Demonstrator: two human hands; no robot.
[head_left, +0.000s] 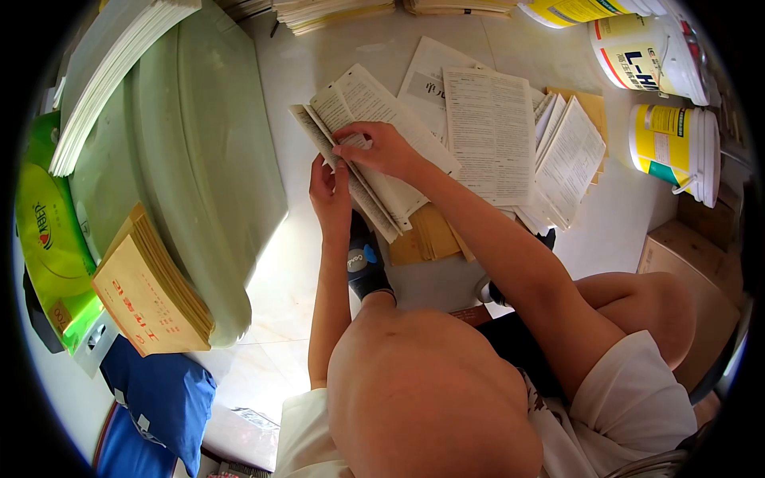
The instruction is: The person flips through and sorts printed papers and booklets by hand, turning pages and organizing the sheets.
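Observation:
Above my left shoe, my left hand (328, 185) grips the lower side of a printed paper sheet (362, 99), its fingers closed at the edge. The sheet is partly folded, with a narrow strip turned up along its left side. On top, my right hand (378, 150) pinches this folded strip between thumb and fingers. Just right of it lies another printed page (490, 135), over a page with large characters (426, 84). Farther right, several printed sheets (572, 163) are fanned in a pile. Brown envelopes (430, 235) lie partly under the papers.
A large pale green plastic piece (207, 159) stands at left, bearing a paper stack (119, 72) and a bundle of brown envelopes (151, 291). Yellow-and-white buckets (673, 147) line the right side. A cardboard box (689, 263) is at right, a blue bag (163, 398) at lower left.

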